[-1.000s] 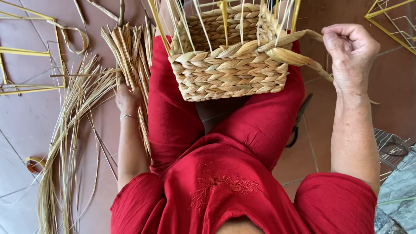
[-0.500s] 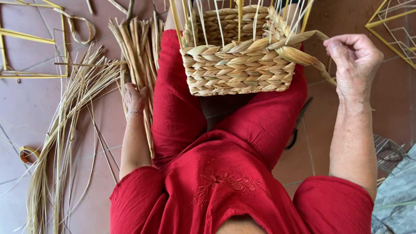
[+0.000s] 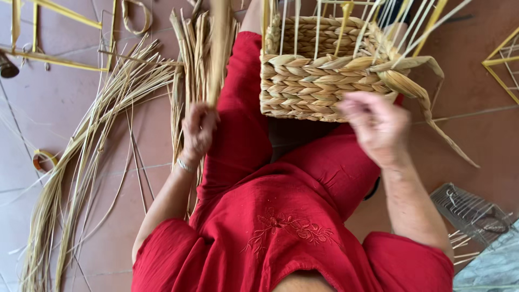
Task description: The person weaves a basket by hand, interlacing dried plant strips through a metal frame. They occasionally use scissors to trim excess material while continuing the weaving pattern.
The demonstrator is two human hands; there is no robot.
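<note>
Basket [image 3: 319,75] on lap, straw bundle [image 3: 97,135] on floor at left, wire rack [image 3: 473,208] at right.

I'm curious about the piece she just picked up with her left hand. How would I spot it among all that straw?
Start at the half-woven basket on the red-clothed lap, then look left to the left hand raised beside the thigh. It grips one flat dried reed strip that stands upright. The other reeds lie flat on the tiled floor.

The basket [image 3: 319,75] is light tan with a braided weave. Below the basket, the clothes [image 3: 281,216] are bright red with a small red stitched flower. Left of the basket, the straw strips [image 3: 108,119] are pale yellow. The floor [image 3: 54,108] is reddish-brown tile.
</note>
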